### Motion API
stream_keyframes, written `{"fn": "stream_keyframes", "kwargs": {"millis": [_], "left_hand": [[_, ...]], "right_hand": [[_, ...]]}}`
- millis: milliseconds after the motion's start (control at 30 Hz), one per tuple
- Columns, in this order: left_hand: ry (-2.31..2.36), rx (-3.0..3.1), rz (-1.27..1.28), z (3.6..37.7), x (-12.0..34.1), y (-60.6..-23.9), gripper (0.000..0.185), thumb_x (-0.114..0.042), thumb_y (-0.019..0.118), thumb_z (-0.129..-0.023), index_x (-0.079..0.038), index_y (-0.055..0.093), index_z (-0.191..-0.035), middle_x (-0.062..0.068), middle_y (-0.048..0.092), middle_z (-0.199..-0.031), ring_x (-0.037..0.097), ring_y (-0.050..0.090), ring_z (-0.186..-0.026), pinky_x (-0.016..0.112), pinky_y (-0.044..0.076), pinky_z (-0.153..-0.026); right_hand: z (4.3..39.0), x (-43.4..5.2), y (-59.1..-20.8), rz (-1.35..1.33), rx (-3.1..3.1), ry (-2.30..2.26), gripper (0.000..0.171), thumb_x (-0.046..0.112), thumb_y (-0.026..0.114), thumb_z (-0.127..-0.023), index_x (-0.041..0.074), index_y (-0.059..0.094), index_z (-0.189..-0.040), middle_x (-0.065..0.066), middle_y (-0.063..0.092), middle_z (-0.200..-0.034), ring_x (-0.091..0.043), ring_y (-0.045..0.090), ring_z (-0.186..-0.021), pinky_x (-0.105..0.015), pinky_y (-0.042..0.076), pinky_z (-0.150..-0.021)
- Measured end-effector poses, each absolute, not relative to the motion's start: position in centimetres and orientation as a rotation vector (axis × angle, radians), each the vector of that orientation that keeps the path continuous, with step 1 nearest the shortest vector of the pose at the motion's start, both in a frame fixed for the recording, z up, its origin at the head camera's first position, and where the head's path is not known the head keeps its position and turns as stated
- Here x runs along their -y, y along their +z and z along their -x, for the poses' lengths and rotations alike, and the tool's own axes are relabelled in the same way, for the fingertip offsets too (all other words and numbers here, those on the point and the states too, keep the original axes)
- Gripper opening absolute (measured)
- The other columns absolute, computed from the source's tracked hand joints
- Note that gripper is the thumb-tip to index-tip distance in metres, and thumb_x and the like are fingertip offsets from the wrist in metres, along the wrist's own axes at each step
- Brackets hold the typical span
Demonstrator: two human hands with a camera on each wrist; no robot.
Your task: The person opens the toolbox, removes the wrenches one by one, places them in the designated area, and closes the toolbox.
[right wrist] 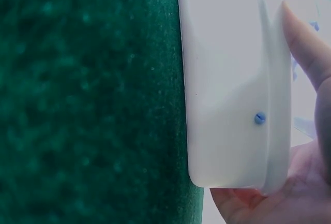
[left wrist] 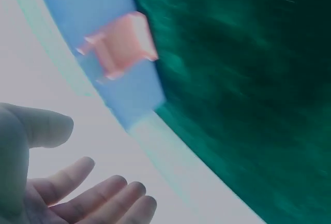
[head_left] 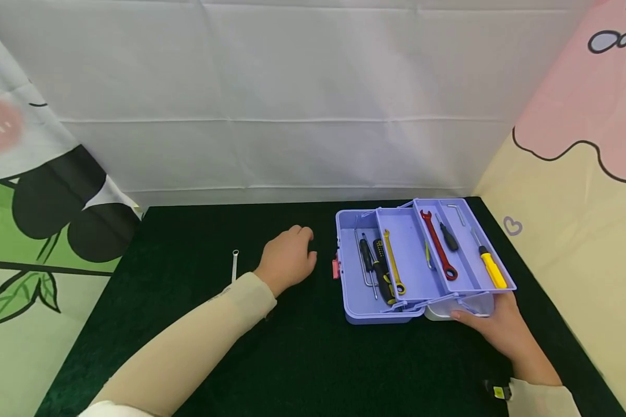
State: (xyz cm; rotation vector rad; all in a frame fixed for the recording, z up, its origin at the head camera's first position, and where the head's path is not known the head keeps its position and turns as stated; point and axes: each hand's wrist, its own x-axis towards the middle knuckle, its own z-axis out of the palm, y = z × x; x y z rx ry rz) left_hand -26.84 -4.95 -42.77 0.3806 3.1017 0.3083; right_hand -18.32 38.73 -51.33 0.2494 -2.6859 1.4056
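An open purple toolbox (head_left: 355, 301) stands on the dark green cloth at the right, its upper tray (head_left: 469, 278) swung out. The tray holds a red wrench (head_left: 438, 246) and a yellow-handled screwdriver (head_left: 492, 269). A yellow wrench (head_left: 393, 260) and a black-and-yellow screwdriver (head_left: 382, 266) lie in the lower part. My right hand (head_left: 501, 330) grips the box's white part (right wrist: 227, 94) at the near right corner, thumb (right wrist: 305, 43) on top. My left hand (head_left: 292, 255) is open with relaxed fingers (left wrist: 103, 198), just left of the box's pink latch (left wrist: 119, 43).
A small silver wrench (head_left: 235, 263) lies on the cloth left of my left hand. White fabric hangs behind the table, and printed fabric panels stand at both sides. The table's edge runs close to the right of the toolbox.
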Motion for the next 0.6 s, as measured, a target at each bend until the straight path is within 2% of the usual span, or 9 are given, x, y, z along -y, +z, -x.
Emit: {"fn": "stream_keyframes", "kwargs": {"millis": [200,367,600], "left_hand": [[0.291,-3.086,-0.573,27.0,1.1,-41.7,0.047,-0.036,0.063,-0.101,-0.009,0.061,-0.14,0.009,0.063,-0.132,0.021,0.064,-0.108,0.038,0.059,-0.088],[0.248,-3.041,-0.711,27.2,-1.5,-41.4,0.054,-0.038,0.06,-0.103,-0.009,0.055,-0.147,0.01,0.058,-0.143,0.024,0.059,-0.127,0.04,0.053,-0.101],[0.157,-2.985,-0.913,27.6,-4.6,-41.0,0.06,-0.048,0.059,-0.103,-0.013,0.052,-0.151,0.007,0.054,-0.15,0.022,0.051,-0.138,0.039,0.042,-0.113]], "right_hand": [[18.2,-38.8,-51.3,-0.245,2.687,1.406,0.12,0.02,0.087,-0.084,0.037,0.001,-0.166,-0.018,0.004,-0.17,-0.054,0.016,-0.143,-0.083,0.014,-0.106],[18.2,-38.8,-51.3,-0.254,2.678,1.403,0.12,0.019,0.088,-0.083,0.036,0.002,-0.166,-0.018,0.006,-0.17,-0.054,0.016,-0.143,-0.083,0.014,-0.106],[18.2,-38.8,-51.3,-0.262,2.67,1.412,0.12,0.019,0.088,-0.083,0.034,0.002,-0.166,-0.02,0.006,-0.169,-0.055,0.017,-0.142,-0.083,0.014,-0.105]]}}
